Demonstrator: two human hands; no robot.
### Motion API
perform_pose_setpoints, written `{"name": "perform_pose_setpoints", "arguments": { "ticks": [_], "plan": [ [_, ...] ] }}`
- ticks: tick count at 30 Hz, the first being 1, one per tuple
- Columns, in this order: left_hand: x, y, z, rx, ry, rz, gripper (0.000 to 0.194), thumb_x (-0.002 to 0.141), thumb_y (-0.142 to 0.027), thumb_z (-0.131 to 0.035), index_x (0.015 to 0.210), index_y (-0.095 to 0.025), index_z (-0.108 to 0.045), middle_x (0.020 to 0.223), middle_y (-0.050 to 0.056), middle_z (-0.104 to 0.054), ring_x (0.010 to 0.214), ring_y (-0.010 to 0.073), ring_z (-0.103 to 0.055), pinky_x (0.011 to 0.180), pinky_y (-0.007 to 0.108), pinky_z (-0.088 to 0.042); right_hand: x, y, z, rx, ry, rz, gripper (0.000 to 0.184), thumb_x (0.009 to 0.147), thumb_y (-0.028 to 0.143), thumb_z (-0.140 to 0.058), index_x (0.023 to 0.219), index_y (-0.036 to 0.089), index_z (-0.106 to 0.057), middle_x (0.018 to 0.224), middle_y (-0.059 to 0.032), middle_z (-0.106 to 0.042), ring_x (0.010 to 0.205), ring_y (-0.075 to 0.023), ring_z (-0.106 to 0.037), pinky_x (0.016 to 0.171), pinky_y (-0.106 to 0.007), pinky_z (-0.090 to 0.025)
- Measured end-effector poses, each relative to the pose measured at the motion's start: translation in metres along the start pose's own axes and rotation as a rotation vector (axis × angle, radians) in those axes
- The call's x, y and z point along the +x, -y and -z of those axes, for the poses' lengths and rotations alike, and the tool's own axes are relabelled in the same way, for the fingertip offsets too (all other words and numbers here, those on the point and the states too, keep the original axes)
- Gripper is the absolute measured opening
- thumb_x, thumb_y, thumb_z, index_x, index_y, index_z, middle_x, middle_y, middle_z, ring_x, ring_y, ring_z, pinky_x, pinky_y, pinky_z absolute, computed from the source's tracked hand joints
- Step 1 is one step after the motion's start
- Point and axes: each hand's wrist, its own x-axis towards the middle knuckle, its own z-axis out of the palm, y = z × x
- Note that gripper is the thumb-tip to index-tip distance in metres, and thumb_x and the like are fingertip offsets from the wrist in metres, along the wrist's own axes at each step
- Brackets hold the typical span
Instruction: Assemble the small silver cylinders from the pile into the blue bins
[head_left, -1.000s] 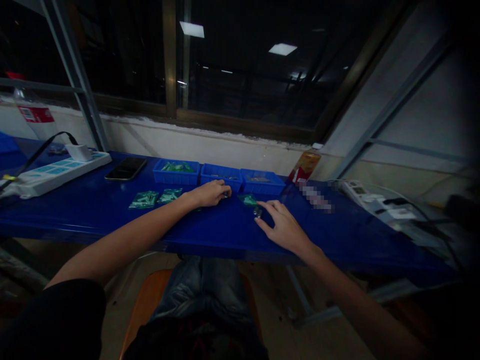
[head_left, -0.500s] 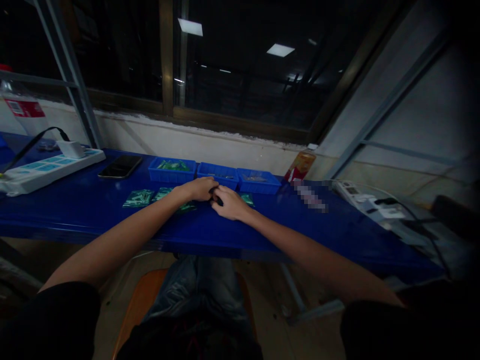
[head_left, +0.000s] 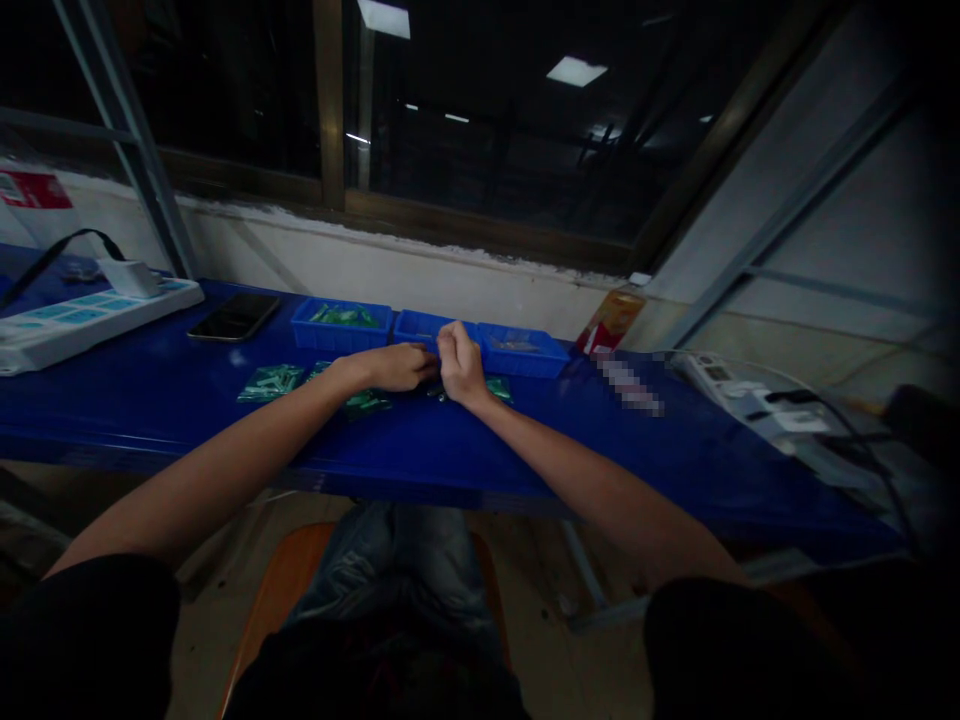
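My left hand (head_left: pixel 405 367) is over the desk, palm down, its fingers curled and their tips in shadow; what they hold, if anything, is hidden. Close beside it, my right hand (head_left: pixel 461 368) is raised in a closed fist, and I cannot make out what is inside. Small dark, shiny pieces (head_left: pixel 439 396) show below the gap between the hands, too small to name. Clear packets of pale green pieces (head_left: pixel 271 382) lie to the left, partly under my left forearm. Another green packet (head_left: pixel 499 388) lies just right of my right wrist.
Behind the hands stand a blue bin of green pieces (head_left: pixel 341 325), a middle blue bin (head_left: pixel 420 326) and a right blue bin (head_left: pixel 523 350). A phone (head_left: pixel 234 316) and a power strip (head_left: pixel 97 318) lie left. A bottle (head_left: pixel 611 320) and another power strip (head_left: pixel 739 395) are right.
My hands were together around a small dark thing. My right hand has turned and risen into a fist, slightly apart from the left. The view has tilted slightly down.
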Motion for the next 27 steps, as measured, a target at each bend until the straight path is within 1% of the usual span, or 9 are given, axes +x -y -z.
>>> {"name": "perform_pose_setpoints", "arguments": {
  "ticks": [3,6,9,12,14,18,20,24,27],
  "plan": [
    [-0.005,-0.003,0.008,0.051,0.179,-0.009,0.031,0.076,-0.03,-0.053,0.102,-0.015,-0.058,0.104,0.01,-0.061,0.087,0.0181,-0.058,0.077,0.026,-0.043,0.002,-0.002,0.01,0.098,-0.022,-0.067,0.046,0.089,0.052,-0.014,0.082,0.021,-0.046,0.062,0.0,-0.048,0.059,-0.0135,-0.049,0.061,-0.025,-0.039],
    [-0.008,-0.004,0.013,0.076,0.231,-0.043,0.05,0.073,-0.03,-0.059,0.119,-0.017,-0.048,0.118,0.01,-0.055,0.1,0.0193,-0.055,0.084,0.026,-0.041,0.002,-0.002,0.022,0.096,0.028,-0.084,0.056,0.087,0.059,-0.011,0.081,0.02,-0.05,0.058,0.001,-0.045,0.056,-0.0128,-0.047,0.06,-0.025,-0.039],
    [-0.007,-0.003,0.007,0.089,0.208,-0.058,0.059,0.073,-0.038,-0.06,0.125,-0.018,-0.042,0.123,0.011,-0.051,0.11,0.0207,-0.05,0.092,0.027,-0.037,0.001,-0.001,0.025,0.069,0.063,-0.051,0.059,0.086,0.061,-0.012,0.083,0.019,-0.053,0.058,0.001,-0.047,0.058,-0.0129,-0.049,0.063,-0.025,-0.039],
    [-0.002,-0.003,-0.003,0.102,0.174,-0.084,0.059,0.074,-0.048,-0.058,0.121,-0.015,-0.048,0.123,0.013,-0.05,0.114,0.024,-0.047,0.094,0.031,-0.035,-0.001,-0.001,0.019,0.063,0.089,-0.028,0.059,0.086,0.06,-0.012,0.085,0.019,-0.054,0.062,-0.0002,-0.051,0.061,-0.0133,-0.051,0.064,-0.025,-0.039],
    [0.001,-0.005,-0.007,0.105,0.152,-0.113,0.053,0.076,-0.047,-0.058,0.117,-0.015,-0.052,0.121,0.013,-0.051,0.113,0.024,-0.048,0.094,0.031,-0.036,-0.001,-0.001,0.016,0.064,0.094,-0.02,0.06,0.087,0.06,-0.012,0.085,0.018,-0.055,0.064,-0.0009,-0.052,0.063,-0.0135,-0.052,0.064,-0.025,-0.039],
    [0.003,-0.009,-0.011,0.09,0.123,-0.137,0.038,0.079,-0.037,-0.057,0.11,-0.015,-0.056,0.116,0.011,-0.055,0.105,0.0214,-0.053,0.09,0.029,-0.039,0.001,-0.003,0.017,0.063,0.08,-0.032,0.062,0.086,0.061,-0.01,0.087,0.018,-0.055,0.064,-0.0007,-0.053,0.066,-0.0137,-0.053,0.066,-0.025,-0.039],
    [0.003,-0.011,-0.012,0.088,0.109,-0.144,0.039,0.079,-0.038,-0.057,0.11,-0.014,-0.057,0.116,0.012,-0.056,0.105,0.0225,-0.053,0.089,0.031,-0.04,0.002,-0.004,0.019,0.066,0.085,-0.038,0.062,0.086,0.061,-0.01,0.088,0.018,-0.056,0.065,-0.0007,-0.054,0.066,-0.0136,-0.053,0.066,-0.025,-0.039],
    [0.003,-0.011,-0.015,0.109,0.07,-0.143,0.056,0.075,-0.048,-0.059,0.117,-0.012,-0.052,0.124,0.017,-0.051,0.114,0.0268,-0.047,0.093,0.036,-0.037,0.003,-0.004,0.021,0.068,0.118,-0.044,0.062,0.086,0.06,-0.011,0.089,0.018,-0.056,0.067,-0.001,-0.056,0.067,-0.0132,-0.054,0.067,-0.025,-0.039],
    [0.002,-0.008,-0.01,0.066,0.114,-0.176,0.048,0.075,-0.045,-0.06,0.112,-0.014,-0.057,0.124,0.013,-0.051,0.115,0.0246,-0.047,0.096,0.032,-0.036,0.002,-0.002,0.02,0.063,0.152,-0.037,0.061,0.087,0.06,-0.012,0.087,0.018,-0.057,0.067,-0.0013,-0.056,0.067,-0.0132,-0.054,0.067,-0.025,-0.039]
  ]
}}
